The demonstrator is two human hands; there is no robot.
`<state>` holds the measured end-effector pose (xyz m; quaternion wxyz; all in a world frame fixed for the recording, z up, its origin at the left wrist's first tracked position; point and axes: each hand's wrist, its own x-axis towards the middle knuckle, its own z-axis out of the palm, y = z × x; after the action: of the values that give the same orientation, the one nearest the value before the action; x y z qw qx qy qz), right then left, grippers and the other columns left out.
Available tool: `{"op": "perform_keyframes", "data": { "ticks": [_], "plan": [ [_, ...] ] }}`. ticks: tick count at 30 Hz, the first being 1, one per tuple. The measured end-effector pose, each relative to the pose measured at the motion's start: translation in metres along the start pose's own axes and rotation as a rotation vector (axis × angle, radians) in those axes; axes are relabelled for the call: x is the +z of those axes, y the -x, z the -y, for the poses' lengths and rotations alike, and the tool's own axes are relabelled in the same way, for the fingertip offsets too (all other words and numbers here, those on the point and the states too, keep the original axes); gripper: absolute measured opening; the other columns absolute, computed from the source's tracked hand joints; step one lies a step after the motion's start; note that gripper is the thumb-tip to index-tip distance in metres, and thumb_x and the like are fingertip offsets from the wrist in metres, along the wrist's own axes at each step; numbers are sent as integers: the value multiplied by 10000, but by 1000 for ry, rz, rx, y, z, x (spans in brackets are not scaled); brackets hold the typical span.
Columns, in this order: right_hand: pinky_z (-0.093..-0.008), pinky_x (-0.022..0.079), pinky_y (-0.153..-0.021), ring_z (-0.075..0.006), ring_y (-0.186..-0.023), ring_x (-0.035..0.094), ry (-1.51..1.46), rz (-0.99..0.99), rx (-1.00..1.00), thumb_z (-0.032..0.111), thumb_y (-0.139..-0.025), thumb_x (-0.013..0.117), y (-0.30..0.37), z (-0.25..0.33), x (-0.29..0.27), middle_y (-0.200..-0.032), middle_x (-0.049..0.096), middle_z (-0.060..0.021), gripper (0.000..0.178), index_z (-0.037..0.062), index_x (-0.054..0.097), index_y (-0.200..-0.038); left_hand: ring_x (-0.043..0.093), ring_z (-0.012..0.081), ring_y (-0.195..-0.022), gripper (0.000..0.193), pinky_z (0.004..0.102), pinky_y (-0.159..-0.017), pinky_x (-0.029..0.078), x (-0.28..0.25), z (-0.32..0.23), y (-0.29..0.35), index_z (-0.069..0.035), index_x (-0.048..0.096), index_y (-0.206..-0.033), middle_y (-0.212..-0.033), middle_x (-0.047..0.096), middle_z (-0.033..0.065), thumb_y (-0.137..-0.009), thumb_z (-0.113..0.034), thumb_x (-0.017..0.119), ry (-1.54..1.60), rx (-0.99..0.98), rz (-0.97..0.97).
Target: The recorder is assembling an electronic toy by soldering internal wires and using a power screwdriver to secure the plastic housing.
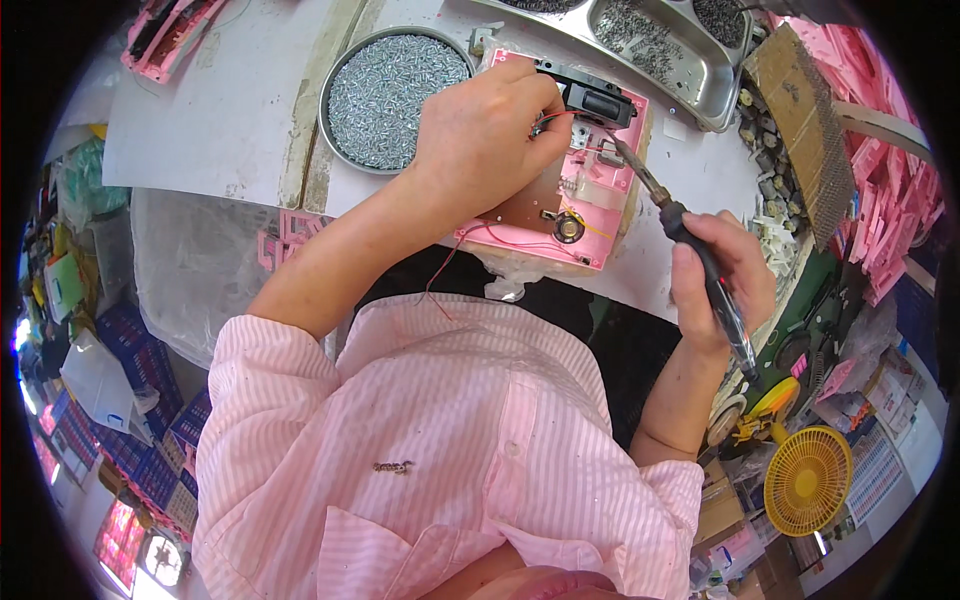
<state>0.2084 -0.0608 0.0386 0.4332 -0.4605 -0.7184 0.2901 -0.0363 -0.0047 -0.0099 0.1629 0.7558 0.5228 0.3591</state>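
Note:
My right hand (735,270) grips a soldering iron (700,250) by its dark handle, its metal tip pointing up and left to the edge of a black part. My left hand (490,135) is closed in a pinch over a pink plastic housing (600,245); a thin red wire (560,115) comes out at its fingertips, which are partly hidden. The black rectangular part (598,100) lies across the housing's far end. A brown board (525,205), a small round speaker-like part (569,227) and loose red wires show in the housing. One wire hangs over the near edge.
Left of the housing stands a round tray (395,100) full of small metal pins. A metal compartment tray (690,85) holds dark small parts at the far side. Pink plastic pieces (880,170) pile up at right, beside a cardboard sheet (800,130). A yellow fan (808,480) stands lower right.

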Motion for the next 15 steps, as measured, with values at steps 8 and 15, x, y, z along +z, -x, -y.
{"op": "perform_keyframes", "data": {
  "ticks": [8, 15],
  "plan": [
    [-218, 304, -509, -84, -576, 445, -37, -89, 17, 47, -824, 726, 14, -4, -8, -717, 578, -48, 229, -39, 661, -1026, 611, 222, -604, 149, 336, -562, 497, 2, 1, 1, -63, 669, -816, -775, 615, 61, -807, -187, 752, -14, 2, 1],
    [-213, 344, -550, -83, -614, 466, -54, -113, 14, 23, -843, 710, 15, -6, -10, -769, 591, -63, 237, -43, 645, -1061, 604, 220, -616, 146, 332, -568, 493, -1, -1, -1, -62, 676, -827, -766, 610, 61, -802, -179, 760, -7, 19, 3]
  ]
}}
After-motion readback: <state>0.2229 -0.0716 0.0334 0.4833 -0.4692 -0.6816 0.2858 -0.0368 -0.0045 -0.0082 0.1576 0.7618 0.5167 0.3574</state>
